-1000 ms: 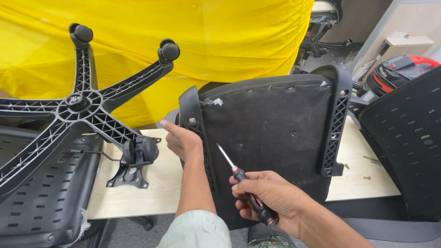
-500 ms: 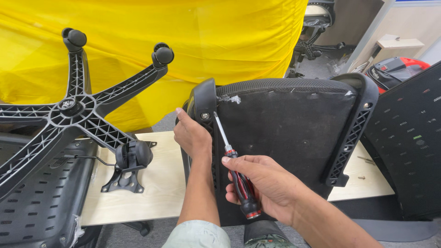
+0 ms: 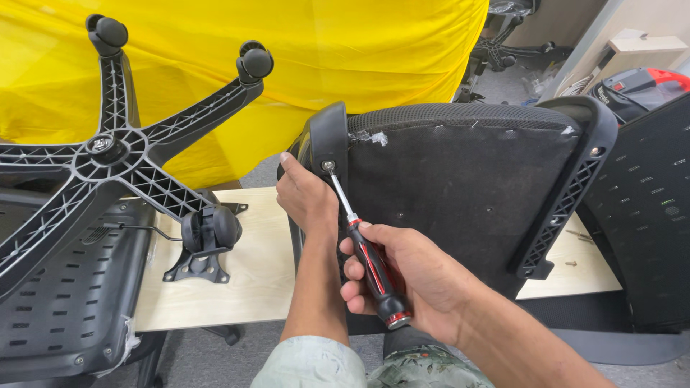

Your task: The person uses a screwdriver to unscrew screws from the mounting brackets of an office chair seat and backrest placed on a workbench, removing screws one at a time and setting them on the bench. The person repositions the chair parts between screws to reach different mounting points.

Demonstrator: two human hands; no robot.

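Screwdriver [image 3: 366,248] tip raised onto armrest screw [image 3: 328,166], left hand [image 3: 307,197] shifted up beside it

Left hand [image 3: 307,199]: bare, no glove, no ring or watch visible.
Right hand [image 3: 410,276]: bare, no glove.
Forearms: bare, both uncovered.
Sleeve [image 3: 310,365]: pale grey-green fabric, short, on left arm.
Trousers [image 3: 420,370]: green camouflage pattern.

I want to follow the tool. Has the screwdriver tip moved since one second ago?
Yes. The screwdriver tip has moved up and left along the seat: earlier it hung free over the black underside, now it sits on the screw in the left armrest bracket.
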